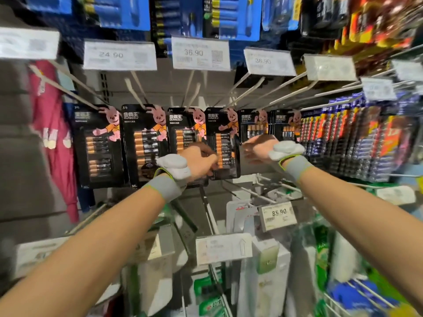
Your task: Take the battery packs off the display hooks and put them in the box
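Several black battery packs with a pink bunny hang in a row on white display hooks point(238, 88). My left hand point(199, 161) reaches up, and its curled fingers grip the lower left edge of one battery pack point(225, 136) near the middle of the row. My right hand point(256, 149) is at that pack's right edge with its fingers stretched towards it; motion blur hides whether they touch. Other packs hang to the left point(100, 145) and smaller ones to the right point(254, 124). No box is in view.
Price tags point(200, 52) stick out on the hook ends above the packs. Blue battery packs point(231, 17) hang higher up, and more packs point(357, 143) fill the hooks to the right. Below are further hooks, an 85.90 tag point(278, 215) and boxed goods point(267, 271). A red garment point(57, 133) hangs at the left.
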Demonstrator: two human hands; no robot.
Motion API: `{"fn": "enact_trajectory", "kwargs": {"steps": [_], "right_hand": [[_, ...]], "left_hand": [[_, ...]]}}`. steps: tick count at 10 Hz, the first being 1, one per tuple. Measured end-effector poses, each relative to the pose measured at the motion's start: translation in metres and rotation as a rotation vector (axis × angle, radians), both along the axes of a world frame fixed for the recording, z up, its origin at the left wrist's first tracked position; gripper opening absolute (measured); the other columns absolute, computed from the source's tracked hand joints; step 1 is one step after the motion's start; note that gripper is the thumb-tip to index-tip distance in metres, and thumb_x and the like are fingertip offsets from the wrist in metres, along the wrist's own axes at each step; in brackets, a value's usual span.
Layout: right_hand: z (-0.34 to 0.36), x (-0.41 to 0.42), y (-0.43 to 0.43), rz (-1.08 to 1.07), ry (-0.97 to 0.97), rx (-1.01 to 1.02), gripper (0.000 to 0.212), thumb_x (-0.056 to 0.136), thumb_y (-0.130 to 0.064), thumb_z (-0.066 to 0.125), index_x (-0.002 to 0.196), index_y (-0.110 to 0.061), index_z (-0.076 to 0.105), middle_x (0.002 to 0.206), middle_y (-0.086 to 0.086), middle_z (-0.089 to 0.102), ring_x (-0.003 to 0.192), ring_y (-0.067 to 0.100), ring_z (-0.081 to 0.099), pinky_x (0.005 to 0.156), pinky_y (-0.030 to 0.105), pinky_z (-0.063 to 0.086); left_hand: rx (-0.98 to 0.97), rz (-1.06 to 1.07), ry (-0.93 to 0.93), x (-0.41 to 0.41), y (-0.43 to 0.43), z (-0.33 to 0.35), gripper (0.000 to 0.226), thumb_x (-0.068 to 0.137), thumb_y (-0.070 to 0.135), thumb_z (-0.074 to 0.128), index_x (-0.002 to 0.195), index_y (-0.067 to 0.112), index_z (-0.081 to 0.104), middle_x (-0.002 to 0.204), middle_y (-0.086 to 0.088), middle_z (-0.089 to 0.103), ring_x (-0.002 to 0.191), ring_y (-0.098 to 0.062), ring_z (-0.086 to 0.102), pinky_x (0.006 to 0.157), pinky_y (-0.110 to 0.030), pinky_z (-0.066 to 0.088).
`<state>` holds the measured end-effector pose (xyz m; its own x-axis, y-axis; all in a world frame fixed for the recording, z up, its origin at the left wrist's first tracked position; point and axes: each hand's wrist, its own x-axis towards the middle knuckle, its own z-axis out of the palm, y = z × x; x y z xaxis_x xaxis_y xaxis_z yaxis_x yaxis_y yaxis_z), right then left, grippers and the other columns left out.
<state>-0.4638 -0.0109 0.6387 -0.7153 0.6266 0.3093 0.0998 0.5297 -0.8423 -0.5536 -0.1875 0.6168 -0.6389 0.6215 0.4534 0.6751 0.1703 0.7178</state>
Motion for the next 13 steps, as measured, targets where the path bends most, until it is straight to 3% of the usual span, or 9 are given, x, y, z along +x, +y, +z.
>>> {"fn": "enact_trajectory", "kwargs": {"steps": [1,3,5,6,7,8,9,11,13], "right_hand": [[-0.013,0.06,-0.021,-0.009,0.189,-0.181,0.006,0.093,-0.002,0.054,0.088,-0.004,0.056,0.053,0.004,0.064,0.037,0.01,0.056,0.039,0.018,0.047],[-0.077,0.19,-0.048,-0.093,0.349,-0.32,0.012,0.093,-0.006,0.056,0.083,-0.011,0.058,0.048,-0.002,0.063,0.035,0.006,0.052,0.037,0.013,0.041],[-0.236,0.307,-0.066,-0.333,0.118,-0.441,0.024,0.094,-0.004,0.054,0.071,-0.012,0.056,0.039,-0.005,0.057,0.029,0.003,0.048,0.032,0.011,0.036],[-0.333,0.385,-0.095,-0.507,-0.004,-0.556,0.016,0.083,-0.027,0.065,0.069,-0.02,0.068,0.065,0.009,0.07,0.053,0.017,0.062,0.053,0.025,0.051],[-0.395,0.457,-0.13,-0.625,-0.043,-0.641,0.014,0.092,-0.007,0.056,0.081,-0.005,0.064,0.06,0.005,0.058,0.047,0.007,0.057,0.041,0.011,0.04],[-0.436,0.498,-0.144,-0.687,-0.039,-0.742,0.017,0.091,0.001,0.055,0.076,-0.005,0.059,0.044,-0.007,0.056,0.034,-0.001,0.049,0.041,0.014,0.039],[-0.471,0.533,-0.16,-0.787,-0.093,-0.842,0.017,0.093,-0.002,0.056,0.077,-0.006,0.059,0.056,0.008,0.057,0.032,0.004,0.048,0.035,0.014,0.037],[-0.532,0.578,-0.163,-0.984,-0.12,-1.055,0.012,0.093,0.001,0.054,0.083,-0.006,0.056,0.062,0.013,0.058,0.034,0.011,0.049,0.035,0.017,0.039],[-0.577,0.589,-0.132,-1.1,-0.144,-1.141,0.005,0.091,-0.009,0.061,0.089,-0.012,0.065,0.066,0.004,0.066,0.05,0.013,0.057,0.055,0.025,0.05]], "left_hand": [[0.037,-0.119,-0.113,0.051,0.006,-0.009,0.01,0.096,0.013,0.059,0.093,0.007,0.066,0.081,-0.013,0.073,0.057,-0.02,0.063,0.046,-0.022,0.051],[0.094,-0.287,-0.289,0.166,0.01,-0.048,0.005,0.096,0.002,0.054,0.097,0.001,0.059,0.05,0.003,0.062,0.038,-0.005,0.055,0.036,-0.016,0.041],[-0.13,-0.365,-0.427,0.262,0.018,-0.186,0.018,0.097,0.003,0.052,0.081,0.009,0.058,0.065,-0.005,0.063,0.045,-0.008,0.057,0.039,-0.017,0.044],[-0.262,-0.412,-0.541,0.328,0.015,-0.275,0.015,0.094,-0.003,0.054,0.083,0.007,0.055,0.055,-0.003,0.061,0.033,0.0,0.049,0.036,-0.016,0.04],[-0.421,-0.445,-0.516,0.383,0.007,-0.344,0.01,0.095,-0.001,0.053,0.088,0.005,0.057,0.059,-0.004,0.059,0.038,0.0,0.053,0.041,-0.014,0.043],[-0.583,-0.523,-0.479,0.413,0.011,-0.388,0.01,0.095,0.008,0.058,0.088,0.014,0.061,0.084,-0.013,0.065,0.074,-0.022,0.064,0.076,-0.036,0.056],[-0.741,-0.539,-0.385,0.437,0.009,-0.435,0.019,0.092,0.013,0.062,0.107,0.004,0.069,0.103,-0.017,0.071,0.089,-0.028,0.065,0.091,-0.044,0.054],[-0.821,-0.598,-0.299,0.469,0.028,-0.501,0.01,0.088,0.021,0.066,0.089,0.031,0.067,0.075,0.019,0.059,0.085,-0.014,0.064,0.078,-0.026,0.05],[-1.007,-0.737,-0.3,0.465,0.086,-0.543,0.017,0.093,0.022,0.062,0.108,0.017,0.07,0.1,-0.004,0.071,0.095,-0.023,0.066,0.088,-0.036,0.053]]}}
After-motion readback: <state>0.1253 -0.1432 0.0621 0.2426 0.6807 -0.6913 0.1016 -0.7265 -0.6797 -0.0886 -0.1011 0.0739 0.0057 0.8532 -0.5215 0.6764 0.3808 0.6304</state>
